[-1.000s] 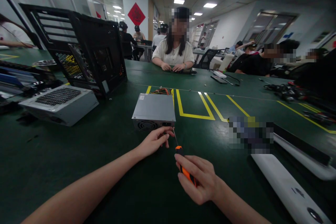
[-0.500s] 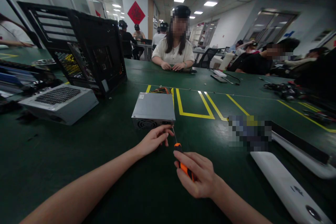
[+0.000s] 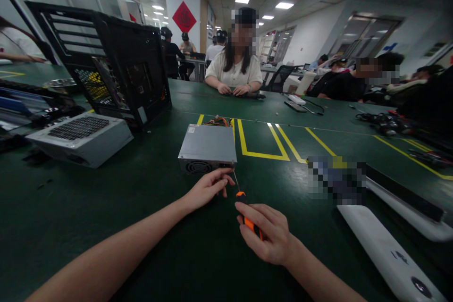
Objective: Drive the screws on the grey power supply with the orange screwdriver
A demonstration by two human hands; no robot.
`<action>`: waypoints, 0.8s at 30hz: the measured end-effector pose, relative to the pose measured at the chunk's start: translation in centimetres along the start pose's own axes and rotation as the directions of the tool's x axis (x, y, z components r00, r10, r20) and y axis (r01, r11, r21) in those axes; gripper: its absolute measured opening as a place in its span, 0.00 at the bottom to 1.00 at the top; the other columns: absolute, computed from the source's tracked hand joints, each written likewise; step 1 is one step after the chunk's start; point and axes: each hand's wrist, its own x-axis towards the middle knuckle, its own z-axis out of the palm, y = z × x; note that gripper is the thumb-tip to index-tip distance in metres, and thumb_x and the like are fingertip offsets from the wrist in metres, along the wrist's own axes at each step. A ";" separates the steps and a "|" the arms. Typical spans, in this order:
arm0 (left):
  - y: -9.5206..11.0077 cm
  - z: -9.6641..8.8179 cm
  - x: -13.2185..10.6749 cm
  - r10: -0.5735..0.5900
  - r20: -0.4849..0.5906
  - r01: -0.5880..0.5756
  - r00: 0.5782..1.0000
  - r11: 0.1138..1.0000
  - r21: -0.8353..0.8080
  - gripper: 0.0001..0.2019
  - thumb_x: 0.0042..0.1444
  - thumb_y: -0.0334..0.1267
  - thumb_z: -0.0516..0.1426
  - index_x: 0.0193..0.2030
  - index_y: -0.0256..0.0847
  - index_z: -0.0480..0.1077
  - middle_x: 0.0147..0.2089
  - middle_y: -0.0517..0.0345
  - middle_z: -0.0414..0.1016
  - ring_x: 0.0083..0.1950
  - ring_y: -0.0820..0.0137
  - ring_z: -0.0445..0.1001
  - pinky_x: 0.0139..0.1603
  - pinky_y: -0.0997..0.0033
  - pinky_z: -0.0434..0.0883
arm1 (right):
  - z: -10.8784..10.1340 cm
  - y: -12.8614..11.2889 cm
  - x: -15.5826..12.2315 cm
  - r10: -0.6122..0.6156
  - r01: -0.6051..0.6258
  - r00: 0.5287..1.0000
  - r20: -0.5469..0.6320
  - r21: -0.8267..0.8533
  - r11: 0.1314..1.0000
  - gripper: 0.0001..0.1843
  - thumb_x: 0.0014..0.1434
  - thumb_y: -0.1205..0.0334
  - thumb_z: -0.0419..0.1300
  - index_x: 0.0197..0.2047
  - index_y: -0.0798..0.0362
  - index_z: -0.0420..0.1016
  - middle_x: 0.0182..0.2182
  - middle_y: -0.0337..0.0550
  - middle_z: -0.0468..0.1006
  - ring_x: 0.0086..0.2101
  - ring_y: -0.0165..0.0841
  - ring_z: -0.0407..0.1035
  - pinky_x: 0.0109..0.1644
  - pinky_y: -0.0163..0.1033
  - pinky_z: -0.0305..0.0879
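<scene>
PSU (image 3: pixel 208 144): gray metal box, flat on green counter (image 3: pixel 279 181), cover on, small white sticker at top's far left corner. Near face has round fan grille (image 3: pixel 198 166) left, dark socket right. Multicolored wires (image 3: pixel 221 121) bunched behind. Screwdriver (image 3: pixel 241 197): orange-black handle, thin metal shaft, slanted in right grip (image 3: pixel 269 232), tip at PSU's near right corner; contact unclear.

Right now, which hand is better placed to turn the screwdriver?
Right, I'd say: the right hand grips the screwdriver by its handle, shaft angled toward the power supply. The left hand is by the tip, away from the handle.
</scene>
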 end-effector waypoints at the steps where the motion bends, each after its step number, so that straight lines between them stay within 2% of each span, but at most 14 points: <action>1: 0.0 0.0 0.0 0.000 0.000 0.000 1.000 1.000 0.001 0.19 0.59 0.39 0.48 0.57 0.40 0.57 0.44 0.53 0.68 0.30 0.77 0.67 0.29 0.74 0.61 | 0.0 0.1 -0.1 -0.020 0.020 1.000 0.004 -0.030 0.999 0.11 0.51 0.75 0.54 0.39 0.56 0.67 0.30 0.45 0.77 0.25 0.29 0.70 0.26 0.33 0.70; 5: 0.0 0.0 0.0 -0.004 -0.001 0.004 1.000 1.000 -0.001 0.19 0.59 0.39 0.48 0.56 0.40 0.57 0.43 0.53 0.69 0.30 0.77 0.67 0.29 0.74 0.60 | 0.1 0.4 -0.6 -0.152 0.157 0.987 0.044 -0.153 0.976 0.05 0.49 0.71 0.60 0.31 0.54 0.68 0.35 0.47 0.76 0.30 0.31 0.70 0.28 0.34 0.70; 7: 0.0 0.0 0.0 -0.005 0.001 0.005 1.000 1.000 -0.006 0.19 0.58 0.39 0.48 0.56 0.39 0.57 0.41 0.54 0.69 0.30 0.77 0.67 0.28 0.75 0.60 | 0.1 0.5 -0.9 -0.182 0.189 0.982 0.060 -0.153 0.970 0.05 0.50 0.67 0.61 0.31 0.54 0.67 0.39 0.49 0.75 0.31 0.32 0.70 0.29 0.35 0.69; 11: 0.1 0.1 0.1 -0.017 -0.003 0.017 1.000 1.000 -0.014 0.18 0.58 0.40 0.49 0.54 0.37 0.58 0.39 0.54 0.69 0.29 0.76 0.67 0.29 0.74 0.60 | 0.0 0.5 -1.4 -0.124 0.131 0.991 0.055 -0.149 0.980 0.09 0.52 0.68 0.57 0.39 0.54 0.68 0.41 0.52 0.70 0.32 0.29 0.67 0.29 0.34 0.68; 14: 0.0 0.1 0.2 -0.021 -0.006 0.021 1.000 1.000 -0.003 0.18 0.58 0.41 0.49 0.53 0.36 0.59 0.38 0.54 0.70 0.29 0.76 0.66 0.29 0.73 0.60 | 0.0 0.5 -1.8 -0.103 0.107 0.994 0.042 -0.093 0.990 0.14 0.50 0.71 0.54 0.42 0.57 0.65 0.41 0.53 0.70 0.34 0.32 0.67 0.31 0.37 0.68; 18: 0.1 0.1 0.1 -0.032 -0.004 0.032 0.999 0.999 0.020 0.17 0.58 0.41 0.49 0.53 0.36 0.60 0.37 0.54 0.70 0.30 0.76 0.66 0.30 0.73 0.61 | 0.0 0.3 -1.6 -0.095 0.101 0.992 0.078 -0.069 0.993 0.10 0.50 0.67 0.55 0.39 0.55 0.64 0.41 0.51 0.72 0.34 0.34 0.66 0.34 0.43 0.67; 21: 0.2 0.2 0.0 -0.042 -0.002 0.042 0.999 0.998 0.044 0.17 0.58 0.41 0.48 0.52 0.36 0.61 0.37 0.55 0.70 0.30 0.76 0.67 0.32 0.73 0.62 | 0.0 -0.1 -1.2 -0.095 0.106 0.991 0.098 -0.123 0.987 0.07 0.52 0.63 0.57 0.36 0.53 0.64 0.38 0.49 0.72 0.33 0.33 0.66 0.33 0.40 0.67; 24: 0.2 0.3 -0.2 -0.047 0.007 0.046 0.999 0.994 0.099 0.16 0.58 0.41 0.49 0.50 0.36 0.63 0.36 0.56 0.70 0.31 0.76 0.66 0.33 0.73 0.64 | 0.1 -0.3 -1.4 -0.044 0.052 0.996 0.072 -0.121 0.991 0.09 0.53 0.66 0.55 0.39 0.55 0.63 0.40 0.52 0.69 0.38 0.33 0.66 0.34 0.36 0.68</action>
